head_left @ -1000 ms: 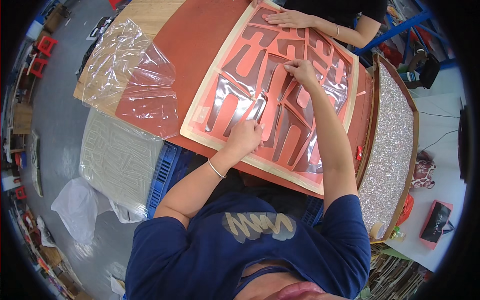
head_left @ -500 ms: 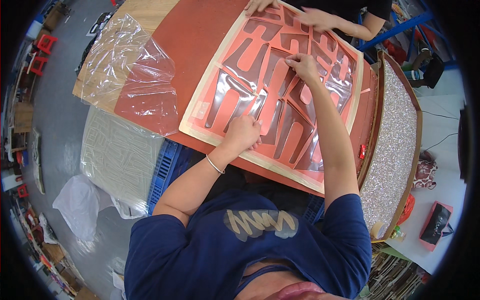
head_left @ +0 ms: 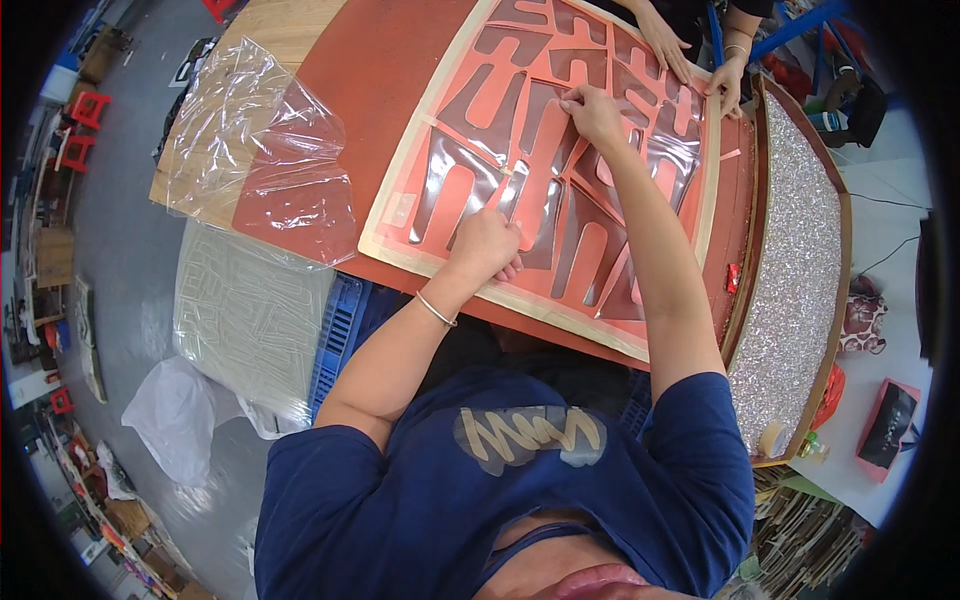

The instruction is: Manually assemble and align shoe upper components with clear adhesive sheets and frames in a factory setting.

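Observation:
A coral-pink board (head_left: 395,213) with a cream taped border lies on the table. Several glossy, dark-tinted clear film pieces (head_left: 440,185) with long slots cover it. Near the board's front edge, my left hand (head_left: 486,245) is closed, its fingers curled at the lower end of a long film piece (head_left: 541,245). Further up, my right hand (head_left: 596,118) pinches the upper end of that same piece between thumb and fingers. What lies under the left fingertips is partly hidden.
A co-worker's hands (head_left: 664,42) rest at the board's far right corner. Crumpled clear plastic sheeting (head_left: 290,160) lies on the table's left. A glittery silver panel (head_left: 795,270) stands to the right. Below left are a wrapped pale sheet stack (head_left: 245,320) and a white bag (head_left: 175,410).
The co-worker's hands have moved from the board's far edge toward its far right corner. My two hands keep nearly the same places on the film, while the view has shifted slightly.

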`<state>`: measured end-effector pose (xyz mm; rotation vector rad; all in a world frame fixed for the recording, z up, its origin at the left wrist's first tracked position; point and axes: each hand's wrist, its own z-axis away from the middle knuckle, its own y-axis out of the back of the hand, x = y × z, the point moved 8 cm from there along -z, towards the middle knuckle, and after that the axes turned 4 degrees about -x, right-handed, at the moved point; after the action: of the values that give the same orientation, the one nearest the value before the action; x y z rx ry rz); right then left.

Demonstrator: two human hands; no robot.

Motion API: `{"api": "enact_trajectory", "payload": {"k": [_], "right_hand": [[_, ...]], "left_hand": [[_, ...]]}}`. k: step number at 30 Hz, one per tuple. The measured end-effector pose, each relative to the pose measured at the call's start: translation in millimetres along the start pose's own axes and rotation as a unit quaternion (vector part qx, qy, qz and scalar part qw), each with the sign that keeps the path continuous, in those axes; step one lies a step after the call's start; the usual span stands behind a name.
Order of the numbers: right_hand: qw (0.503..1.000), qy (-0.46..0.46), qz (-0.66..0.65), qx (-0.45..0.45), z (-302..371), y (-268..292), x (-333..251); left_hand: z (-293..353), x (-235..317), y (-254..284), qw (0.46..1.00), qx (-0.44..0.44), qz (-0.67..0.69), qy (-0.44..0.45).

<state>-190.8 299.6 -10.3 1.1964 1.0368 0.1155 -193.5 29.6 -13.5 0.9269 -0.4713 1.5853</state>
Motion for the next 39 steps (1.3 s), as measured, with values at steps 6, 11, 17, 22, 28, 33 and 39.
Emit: {"api": "enact_trajectory", "payload": {"k": [6, 11, 17, 22, 28, 33, 39], "right_hand": [[0.993, 0.065, 0.082, 0.056, 3, 2, -8], [0.989, 0.069, 0.127, 0.013, 22, 6, -31], [0.950, 0.225, 0.214, -0.029, 129, -2, -91], [0.928, 0.335, 0.162, 0.012, 214, -20, -104], [0.941, 0.297, 0.162, 0.015, 217, -24, -113], [0.953, 0.286, 0.091, -0.045, 213, -20, -97], [0.981, 0.161, 0.002, 0.109, 214, 40, -48]], "left_hand": [[-1, 2, -1, 1.000, -0.006, 0.003, 0.010], [-2, -5, -2, 0.999, -0.001, 0.033, 0.022], [-6, -8, -1, 0.999, -0.001, 0.034, 0.008], [-5, -2, -3, 0.999, 0.005, -0.021, 0.024], [7, -11, 3, 0.988, 0.108, -0.028, -0.106], [42, 15, -6, 0.963, 0.104, 0.096, -0.229], [25, 83, 12, 0.825, 0.238, -0.117, -0.499]]}}
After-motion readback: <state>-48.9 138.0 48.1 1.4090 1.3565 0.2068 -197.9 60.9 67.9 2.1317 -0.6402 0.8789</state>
